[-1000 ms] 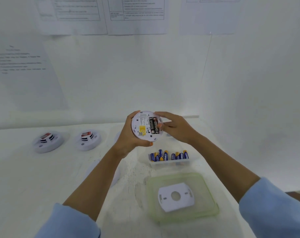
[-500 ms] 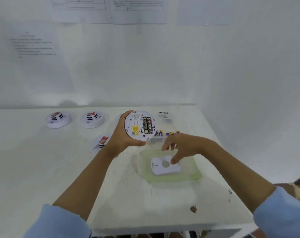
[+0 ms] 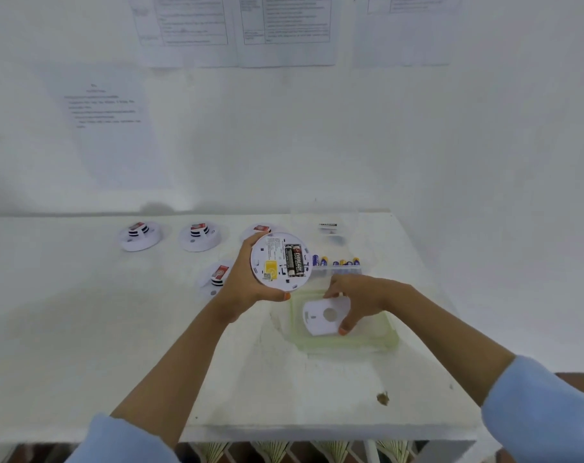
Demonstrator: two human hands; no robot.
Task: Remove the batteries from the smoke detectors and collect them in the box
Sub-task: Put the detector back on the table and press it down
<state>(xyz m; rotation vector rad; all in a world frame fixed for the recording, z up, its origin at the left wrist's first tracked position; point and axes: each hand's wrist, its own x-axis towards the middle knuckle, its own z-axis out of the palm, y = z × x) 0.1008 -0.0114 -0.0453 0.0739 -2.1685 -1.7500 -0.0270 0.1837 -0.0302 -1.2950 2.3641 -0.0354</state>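
My left hand point(image 3: 240, 282) grips a round white smoke detector point(image 3: 280, 261) above the table, its back facing me. Two black batteries point(image 3: 294, 260) sit in its open compartment. My right hand point(image 3: 360, 299) pinches a white mounting plate point(image 3: 324, 316) with a centre hole, over a pale green lid point(image 3: 381, 339). Behind it, a clear box point(image 3: 347, 271) holds several blue and yellow batteries point(image 3: 337, 261).
Smoke detectors lie on the white table: two at the far left point(image 3: 139, 234) point(image 3: 199, 236), one behind my left hand point(image 3: 258, 229), one beside my wrist point(image 3: 217, 275). A clear container point(image 3: 327, 225) stands at the back. A brown speck point(image 3: 382, 398) lies near the table's front edge.
My right hand left the detector, dropped to the green lid and took hold of the white plate. My left hand kept the detector raised; the view pulled back.
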